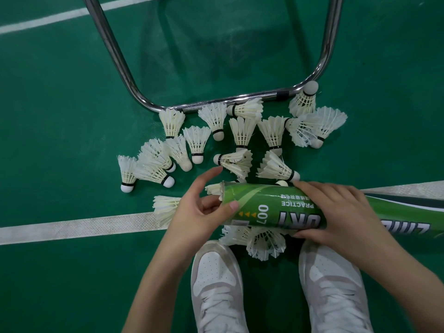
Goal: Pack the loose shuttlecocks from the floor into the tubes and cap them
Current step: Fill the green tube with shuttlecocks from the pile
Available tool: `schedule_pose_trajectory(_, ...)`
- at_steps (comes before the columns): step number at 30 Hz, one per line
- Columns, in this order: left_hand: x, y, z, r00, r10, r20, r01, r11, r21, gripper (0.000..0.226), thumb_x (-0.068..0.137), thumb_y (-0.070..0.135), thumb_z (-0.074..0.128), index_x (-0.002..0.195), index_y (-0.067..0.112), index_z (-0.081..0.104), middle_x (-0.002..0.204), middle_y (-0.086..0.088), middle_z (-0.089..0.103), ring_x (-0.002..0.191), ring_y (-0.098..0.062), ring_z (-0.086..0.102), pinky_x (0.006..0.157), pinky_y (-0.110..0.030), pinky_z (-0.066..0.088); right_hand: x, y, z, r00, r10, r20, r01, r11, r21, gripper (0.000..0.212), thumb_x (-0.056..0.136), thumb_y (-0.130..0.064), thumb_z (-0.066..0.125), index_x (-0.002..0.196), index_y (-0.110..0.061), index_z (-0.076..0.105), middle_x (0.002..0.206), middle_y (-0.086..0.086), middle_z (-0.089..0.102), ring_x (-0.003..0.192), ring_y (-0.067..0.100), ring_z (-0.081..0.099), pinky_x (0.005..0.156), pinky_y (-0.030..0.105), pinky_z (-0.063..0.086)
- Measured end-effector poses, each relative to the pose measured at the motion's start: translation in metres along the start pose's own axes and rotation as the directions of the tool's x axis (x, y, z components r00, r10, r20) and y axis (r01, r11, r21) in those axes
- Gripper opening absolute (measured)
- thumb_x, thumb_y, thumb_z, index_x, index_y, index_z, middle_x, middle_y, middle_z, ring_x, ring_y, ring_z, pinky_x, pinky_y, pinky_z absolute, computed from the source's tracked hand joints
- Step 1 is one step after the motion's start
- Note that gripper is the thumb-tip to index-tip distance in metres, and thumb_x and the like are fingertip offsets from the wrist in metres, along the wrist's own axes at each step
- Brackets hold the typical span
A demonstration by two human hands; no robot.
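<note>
A green cardboard tube (269, 209) lies level across the view, its open mouth pointing left. My right hand (336, 212) grips the tube round its middle. At the mouth, my left hand (201, 207) cups the rim, thumb on the tube's near side. White feathers of a shuttlecock (212, 189) stick out of the mouth. Several loose white shuttlecocks (241, 131) are scattered on the green floor beyond the tube. Another shuttlecock (164, 206) lies left of my left hand, and two more (265, 243) lie under the tube.
A chrome tubular frame (216, 103) curves along the floor just behind the shuttlecocks. A white court line (72, 228) crosses the green floor below the tube. My two white shoes (216, 284) stand at the bottom of the view.
</note>
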State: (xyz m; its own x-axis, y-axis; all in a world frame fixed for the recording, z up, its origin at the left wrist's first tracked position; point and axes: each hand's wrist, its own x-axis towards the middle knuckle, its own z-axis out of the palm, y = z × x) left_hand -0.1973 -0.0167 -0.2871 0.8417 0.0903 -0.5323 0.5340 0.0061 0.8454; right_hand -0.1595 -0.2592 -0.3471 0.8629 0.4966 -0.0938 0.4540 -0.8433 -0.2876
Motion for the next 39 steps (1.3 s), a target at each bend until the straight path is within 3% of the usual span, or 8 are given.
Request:
schedule_pose_trajectory(3, 0.001, -0.003, 0.004, 1.0, 0.008, 0.028, -0.008, 1.0, 0.004, 0.057, 0.082, 0.005, 0.067, 0.121, 0.041, 0.047, 0.085, -0.013, 0.073, 0.08, -0.019, 0.066, 0.079, -0.027, 0.052, -0.001, 0.0, 0.0, 1.0, -0.008, 0.005, 0.008, 1.0, 0.005, 0.094, 0.048, -0.057, 0.078, 0.13, -0.022, 0.046, 0.115, -0.002, 0.062, 0.1, 0.024, 0.058, 0.087, 0.035, 0.027)
schedule_pose_trajectory(11, 0.003, -0.007, 0.01, 0.997, 0.027, 0.072, -0.027, 1.0, 0.001, 0.065, 0.079, 0.001, 0.07, 0.125, 0.04, 0.046, 0.089, -0.007, 0.074, 0.08, -0.014, 0.07, 0.068, -0.018, 0.051, -0.002, 0.0, -0.001, 1.0, -0.011, -0.005, 0.011, 1.0, 0.01, 0.093, 0.048, -0.054, 0.079, 0.129, -0.021, 0.048, 0.115, 0.0, 0.062, 0.1, 0.025, 0.058, 0.088, 0.035, 0.026)
schedule_pose_trajectory(15, 0.004, -0.011, 0.018, 0.995, 0.061, 0.084, -0.07, 0.993, 0.1, 0.069, 0.076, 0.005, 0.075, 0.127, 0.043, 0.048, 0.102, 0.004, 0.066, 0.088, -0.009, 0.068, 0.074, -0.018, 0.052, -0.002, -0.001, 0.0, 1.0, -0.018, -0.012, 0.018, 1.0, -0.004, 0.094, 0.046, -0.055, 0.08, 0.128, -0.021, 0.048, 0.113, 0.0, 0.063, 0.097, 0.025, 0.06, 0.087, 0.035, 0.026)
schedule_pose_trajectory(25, 0.009, -0.016, 0.015, 0.995, 0.072, 0.068, -0.08, 0.989, 0.127, 0.074, 0.074, 0.012, 0.077, 0.127, 0.05, 0.042, 0.108, 0.008, 0.064, 0.092, -0.005, 0.067, 0.08, -0.02, 0.053, -0.001, 0.002, 0.003, 1.0, -0.025, -0.009, 0.025, 1.0, 0.005, 0.095, 0.047, -0.057, 0.079, 0.129, -0.023, 0.045, 0.113, -0.001, 0.063, 0.098, 0.025, 0.06, 0.087, 0.034, 0.026)
schedule_pose_trajectory(29, 0.011, -0.017, 0.014, 0.998, 0.06, 0.027, -0.061, 0.996, 0.068, 0.072, 0.073, 0.008, 0.077, 0.125, 0.046, 0.044, 0.088, 0.003, 0.072, 0.082, -0.009, 0.07, 0.067, -0.016, 0.051, 0.001, 0.002, 0.002, 1.0, -0.016, -0.006, 0.016, 1.0, 0.001, 0.094, 0.048, -0.057, 0.078, 0.129, -0.022, 0.046, 0.113, -0.001, 0.063, 0.098, 0.025, 0.06, 0.09, 0.037, 0.031)
schedule_pose_trajectory(33, 0.01, -0.018, 0.014, 0.997, 0.062, 0.049, -0.064, 0.997, 0.034, 0.072, 0.076, 0.003, 0.074, 0.128, 0.044, 0.045, 0.086, -0.001, 0.074, 0.082, -0.013, 0.07, 0.066, -0.016, 0.051, 0.0, 0.002, 0.003, 1.0, -0.013, -0.005, 0.013, 1.0, -0.015, 0.096, 0.047, -0.058, 0.079, 0.13, -0.022, 0.047, 0.113, -0.001, 0.063, 0.098, 0.024, 0.059, 0.087, 0.04, 0.038)
schedule_pose_trajectory(39, 0.012, -0.022, 0.014, 0.99, 0.074, 0.122, -0.078, 0.997, 0.024, 0.069, 0.081, 0.003, 0.069, 0.127, 0.048, 0.044, 0.128, -0.006, 0.055, 0.107, -0.018, 0.062, 0.079, -0.019, 0.052, -0.002, 0.004, 0.004, 1.0, -0.029, -0.01, 0.029, 0.999, -0.034, 0.097, 0.046, -0.058, 0.079, 0.129, -0.022, 0.046, 0.113, -0.001, 0.064, 0.096, 0.024, 0.06, 0.085, 0.034, 0.026)
